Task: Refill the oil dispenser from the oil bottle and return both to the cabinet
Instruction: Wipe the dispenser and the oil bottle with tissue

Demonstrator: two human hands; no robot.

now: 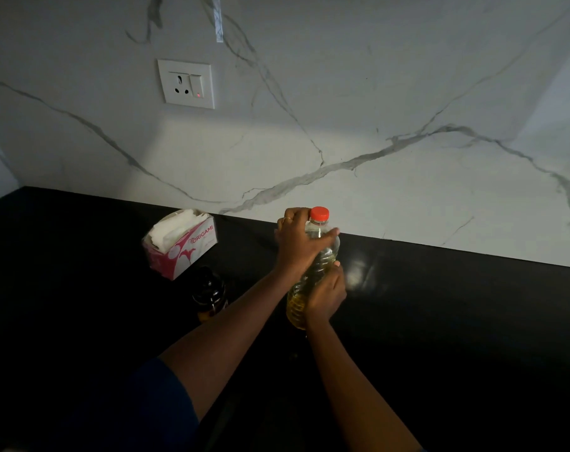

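Black and glossy, the bench [456, 305] runs from the left corner across to the right, with a pale patch of reflected light on it just right of the hands. Behind it rises a white marble-look wall [375, 93] crossed by grey veins, dim in its upper part and brighter lower down. A white socket plate [186, 83] with one switch is set in the wall at upper left, and a small red light [198, 94] glows on it.

The only readable writing is "ORIGAMI", in pink-red capitals on a pink and white tissue box [182, 247] that stands on the bench near the wall, white paper showing at its open top.

The oil bottle [321, 256], clear plastic with yellow oil and a red-orange cap [319, 214], leans slightly at mid-bench. Whether its base touches the bench cannot be told. The left grip [298, 239], a ring [287, 219] on one finger, wraps the bottle's shoulder just under the cap. The right grip [326, 295] curls round its lower body.

The oil dispenser [209, 291], dark with a black top, stands in shadow on the bench left of the left forearm, in front of the tissue box. A blue sleeve [153, 402] covers the left upper arm.
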